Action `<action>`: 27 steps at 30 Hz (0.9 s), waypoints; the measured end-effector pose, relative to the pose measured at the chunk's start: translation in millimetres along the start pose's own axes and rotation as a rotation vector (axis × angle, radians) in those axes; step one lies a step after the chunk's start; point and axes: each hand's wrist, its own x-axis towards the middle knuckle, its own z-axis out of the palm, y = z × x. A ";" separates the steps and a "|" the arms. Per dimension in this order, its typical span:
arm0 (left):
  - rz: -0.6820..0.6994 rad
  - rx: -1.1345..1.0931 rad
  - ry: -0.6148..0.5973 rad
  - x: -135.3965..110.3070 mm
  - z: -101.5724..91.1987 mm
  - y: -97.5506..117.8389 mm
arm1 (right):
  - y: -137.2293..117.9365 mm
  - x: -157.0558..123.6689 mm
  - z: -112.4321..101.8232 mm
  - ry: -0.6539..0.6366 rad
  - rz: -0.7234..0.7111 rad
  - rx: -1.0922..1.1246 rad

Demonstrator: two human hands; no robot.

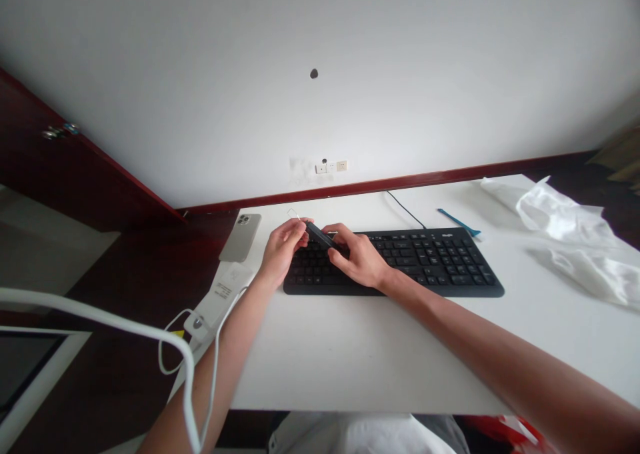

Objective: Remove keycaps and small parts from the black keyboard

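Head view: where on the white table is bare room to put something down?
Widest: the table strip between keyboard and near edge. Smaller: between keyboard and plastic bag. Crowded: the left edge with phone, white box and cable, by the left hand and right hand holding a dark piece.

slim dark bar [320,235] tilted, over keyboard [430,261] left end; thin wire pin [293,213] beside its upper end.
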 end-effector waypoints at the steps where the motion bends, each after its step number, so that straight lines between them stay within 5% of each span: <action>1: 0.010 0.022 -0.010 -0.3 0.3 -0.3 | 0.0 -0.4 0.3 0.025 0.006 0.007; 6: -0.003 -0.003 0.021 2.0 -1.8 0.2 | 2.3 -0.6 0.2 0.138 0.044 0.125; 12: -0.082 -0.010 -0.076 -1.0 0.9 0.6 | -0.8 8.6 -6.9 0.335 0.157 0.582; 15: -0.033 0.100 -0.140 -6.1 8.8 -2.1 | -3.4 10.4 -9.1 0.220 0.165 0.670; 18: 0.074 0.329 -0.196 -9.0 11.0 -2.5 | -3.1 9.4 -11.1 0.060 0.113 0.621; 22: 0.299 0.882 -0.232 -9.3 -0.4 3.4 | 5.4 11.7 -23.9 0.134 0.090 0.524; 27: 0.124 1.302 -0.512 -10.5 -14.6 6.3 | 32.2 19.5 -60.5 0.320 0.160 0.412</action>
